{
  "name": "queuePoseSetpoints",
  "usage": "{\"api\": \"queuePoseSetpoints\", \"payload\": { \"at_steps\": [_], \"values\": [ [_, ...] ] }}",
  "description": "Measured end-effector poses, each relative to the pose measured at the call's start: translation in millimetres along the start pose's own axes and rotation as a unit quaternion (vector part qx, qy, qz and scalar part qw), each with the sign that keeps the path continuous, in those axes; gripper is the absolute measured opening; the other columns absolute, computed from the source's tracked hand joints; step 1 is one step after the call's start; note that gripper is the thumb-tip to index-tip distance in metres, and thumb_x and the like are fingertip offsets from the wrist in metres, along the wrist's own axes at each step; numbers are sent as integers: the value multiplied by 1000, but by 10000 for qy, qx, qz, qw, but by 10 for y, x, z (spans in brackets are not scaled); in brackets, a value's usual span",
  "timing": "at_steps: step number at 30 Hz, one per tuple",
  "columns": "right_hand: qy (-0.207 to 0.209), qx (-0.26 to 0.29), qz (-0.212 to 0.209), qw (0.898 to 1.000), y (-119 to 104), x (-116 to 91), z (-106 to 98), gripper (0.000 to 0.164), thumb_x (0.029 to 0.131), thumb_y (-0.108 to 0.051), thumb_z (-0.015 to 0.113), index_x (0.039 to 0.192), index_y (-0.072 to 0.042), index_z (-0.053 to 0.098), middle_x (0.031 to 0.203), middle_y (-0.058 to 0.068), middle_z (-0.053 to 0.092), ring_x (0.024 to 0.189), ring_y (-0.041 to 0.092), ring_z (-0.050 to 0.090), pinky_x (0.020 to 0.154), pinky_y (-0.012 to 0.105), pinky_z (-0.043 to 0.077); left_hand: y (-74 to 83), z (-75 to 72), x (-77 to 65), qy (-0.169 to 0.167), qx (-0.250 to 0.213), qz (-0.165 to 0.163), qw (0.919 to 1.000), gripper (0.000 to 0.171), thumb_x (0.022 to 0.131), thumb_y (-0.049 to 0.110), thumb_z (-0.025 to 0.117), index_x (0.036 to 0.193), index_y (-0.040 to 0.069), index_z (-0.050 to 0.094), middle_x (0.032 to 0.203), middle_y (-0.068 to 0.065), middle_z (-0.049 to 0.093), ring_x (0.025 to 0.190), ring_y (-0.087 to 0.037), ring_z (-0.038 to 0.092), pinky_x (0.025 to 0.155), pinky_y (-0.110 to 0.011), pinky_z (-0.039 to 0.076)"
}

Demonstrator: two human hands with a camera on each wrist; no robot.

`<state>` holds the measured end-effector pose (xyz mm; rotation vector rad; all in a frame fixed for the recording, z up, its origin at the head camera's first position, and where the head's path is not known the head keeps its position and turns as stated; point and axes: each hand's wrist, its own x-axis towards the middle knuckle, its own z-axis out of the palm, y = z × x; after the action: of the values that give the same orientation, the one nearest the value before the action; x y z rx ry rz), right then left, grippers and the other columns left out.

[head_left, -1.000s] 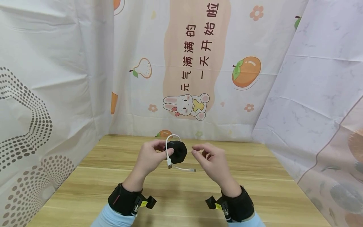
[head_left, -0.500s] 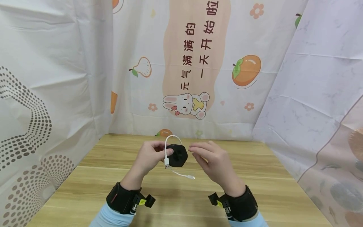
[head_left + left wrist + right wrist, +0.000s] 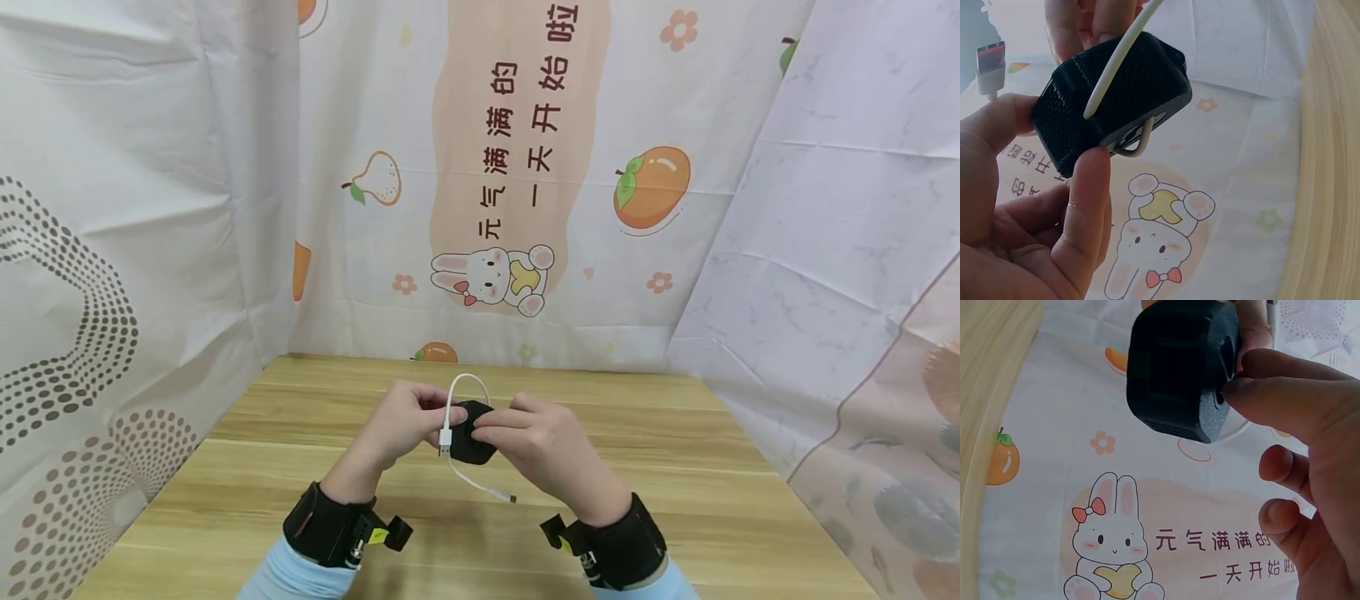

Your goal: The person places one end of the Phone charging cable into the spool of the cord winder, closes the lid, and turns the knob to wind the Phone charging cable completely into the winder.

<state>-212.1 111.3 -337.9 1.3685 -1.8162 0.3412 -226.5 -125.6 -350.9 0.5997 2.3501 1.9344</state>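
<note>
A black hexagonal cable winder [image 3: 471,452] is held up above the table, a white USB cable [image 3: 467,478] coming out of it. My left hand [image 3: 399,423] grips the winder by its left side, between thumb and fingers. In the left wrist view, the cable enters the winder's [image 3: 1129,81] textured edge and a small loop shows underneath. The USB plug [image 3: 446,438] hangs by the left thumb; the smaller plug [image 3: 504,496] dangles below. My right hand [image 3: 551,446] has its thumb and forefinger together at the recess in the winder's [image 3: 1172,369] face, other fingers curled.
A light wooden table [image 3: 465,550] lies beneath both hands. Printed cloth curtains [image 3: 352,275] stand behind it and along both sides. A black strap with a small camera [image 3: 326,525] is on each wrist.
My right hand has moved left, from apart to touching the winder's face. My left hand has brought the winder slightly lower and closer, and the small plug hangs lower.
</note>
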Motion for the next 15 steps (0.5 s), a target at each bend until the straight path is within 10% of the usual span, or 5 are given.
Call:
{"api": "queuePoseSetpoints", "payload": {
  "at_steps": [15],
  "values": [
    [-191,42,-75,9998,-11,-27,68,14,81,-14,86,93,-18,81,97,-13,74,68,10,47,61,15,39,-20,0,7,-416,28,-16,9991,24,89,15,79,103,-5,76,86,-10,72,69,-19,68,58,-33,58]
  ]
}}
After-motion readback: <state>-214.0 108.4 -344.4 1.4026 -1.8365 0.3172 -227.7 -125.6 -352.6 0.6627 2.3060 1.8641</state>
